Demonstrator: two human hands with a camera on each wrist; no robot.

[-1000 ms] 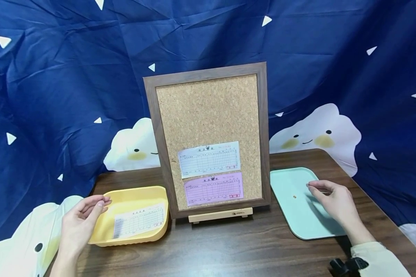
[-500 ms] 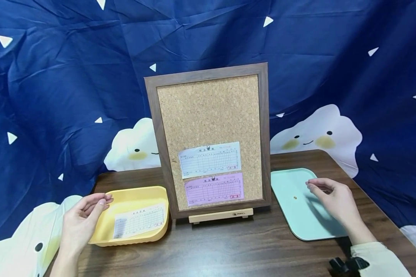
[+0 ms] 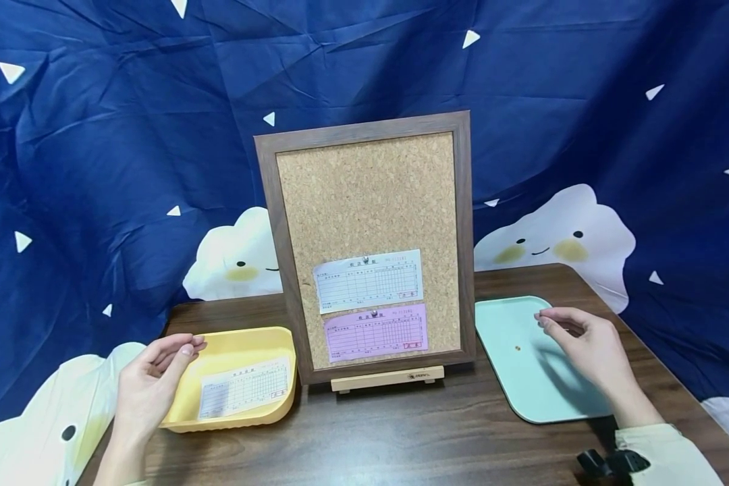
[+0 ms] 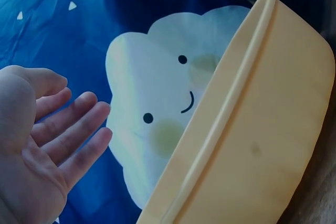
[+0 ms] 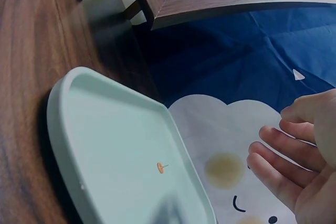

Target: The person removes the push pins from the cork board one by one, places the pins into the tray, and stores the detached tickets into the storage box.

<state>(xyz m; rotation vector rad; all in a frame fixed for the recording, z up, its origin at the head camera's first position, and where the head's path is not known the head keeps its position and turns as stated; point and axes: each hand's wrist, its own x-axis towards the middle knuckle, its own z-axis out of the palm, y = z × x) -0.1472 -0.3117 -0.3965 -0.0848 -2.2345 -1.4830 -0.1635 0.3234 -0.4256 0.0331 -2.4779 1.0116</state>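
Observation:
My left hand point(image 3: 148, 385) hovers at the left rim of a yellow basket point(image 3: 237, 342), its fingers loosely bent and nothing in them. A white receipt slip point(image 3: 243, 389) lies in that basket. On the other side, my right hand point(image 3: 598, 351) hangs over a mint-green tray point(image 3: 507, 312); the right wrist view shows its relaxed fingers point(image 5: 283, 169) holding nothing. One orange thumbtack point(image 5: 160, 168) lies on the tray, point sticking out sideways. Between the hands stands a framed cork board point(image 3: 370, 189), with a pale blue slip point(image 3: 352, 283) and a purple slip point(image 3: 352, 335) pinned on its lower half.
A small wooden stand point(image 3: 389, 379) props the board on the dark wood table point(image 3: 376, 439). Behind the table hangs a blue curtain point(image 3: 364, 61) with clouds and white triangles. A black strap mount point(image 3: 613, 464) sits at the right wrist.
My left hand has shifted slightly right and up, further over the basket's rim. The right hand has risen a little above the tray. The slips and thumbtack stay where they were.

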